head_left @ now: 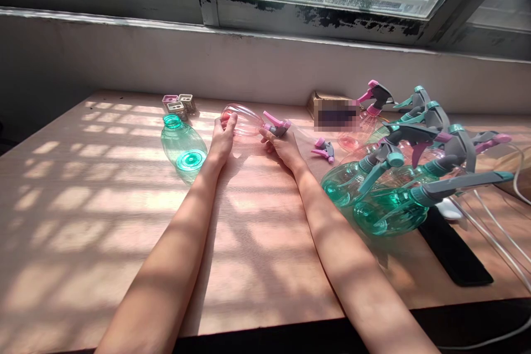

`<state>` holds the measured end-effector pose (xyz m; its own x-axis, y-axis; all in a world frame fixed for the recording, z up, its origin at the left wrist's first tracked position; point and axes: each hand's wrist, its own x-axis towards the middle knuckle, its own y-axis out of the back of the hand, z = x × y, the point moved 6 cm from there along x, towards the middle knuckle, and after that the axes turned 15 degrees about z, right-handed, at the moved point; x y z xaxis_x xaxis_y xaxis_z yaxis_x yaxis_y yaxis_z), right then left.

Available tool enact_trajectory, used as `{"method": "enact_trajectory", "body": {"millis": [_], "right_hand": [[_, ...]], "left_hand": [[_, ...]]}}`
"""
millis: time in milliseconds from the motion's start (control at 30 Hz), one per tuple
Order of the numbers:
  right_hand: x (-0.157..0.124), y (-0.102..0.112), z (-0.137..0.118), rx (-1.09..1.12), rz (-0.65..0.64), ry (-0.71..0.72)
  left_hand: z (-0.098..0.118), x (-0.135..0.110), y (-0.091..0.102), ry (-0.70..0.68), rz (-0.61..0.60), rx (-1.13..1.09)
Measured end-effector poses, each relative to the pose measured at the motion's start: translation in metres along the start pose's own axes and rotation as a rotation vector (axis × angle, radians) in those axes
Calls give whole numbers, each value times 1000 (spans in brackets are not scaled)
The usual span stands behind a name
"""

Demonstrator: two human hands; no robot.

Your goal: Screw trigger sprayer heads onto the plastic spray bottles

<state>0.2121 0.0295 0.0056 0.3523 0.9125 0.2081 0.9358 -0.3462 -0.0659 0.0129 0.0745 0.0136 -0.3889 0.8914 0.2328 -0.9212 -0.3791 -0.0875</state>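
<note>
The left hand [223, 139] lies far out on the wooden table [103, 204], its fingers curled over the rounded base of a clear pink bottle [243, 120] that rests on its side. The right hand [282, 146] meets the same bottle at the other end, fingers closed about the pink and grey trigger sprayer [277, 124] at the bottle's neck, so the bottle is held between both hands and touches the tabletop. Just left of the pink bottle lies a green bottle [183, 144] without a sprayer, its open neck pointing away from the person and its round base toward them. Behind that green bottle, and a little left of the pink bottle, stand three small square caps [179, 104] close together. To the right of the pink bottle, near the right hand, a loose pink and grey sprayer head [324, 149] lies on the table. Further right of the pink bottle sits a heap of finished spray bottles [390, 188], mostly green with teal and grey triggers, a few pink ones behind. Beyond the pink bottle to the right, against the wall, is a brown cardboard box [321, 102]. At the far right of the pink bottle, past the heap, white cables [493, 232] and a flat black object [454, 251] lie near the table edge.
</note>
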Motion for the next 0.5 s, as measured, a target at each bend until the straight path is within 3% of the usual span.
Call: {"method": "enact_trajectory", "body": {"millis": [500], "right_hand": [[-1, 1, -1, -5, 8, -17]], "left_hand": [[0, -1, -1, -23, 1, -5]]}}
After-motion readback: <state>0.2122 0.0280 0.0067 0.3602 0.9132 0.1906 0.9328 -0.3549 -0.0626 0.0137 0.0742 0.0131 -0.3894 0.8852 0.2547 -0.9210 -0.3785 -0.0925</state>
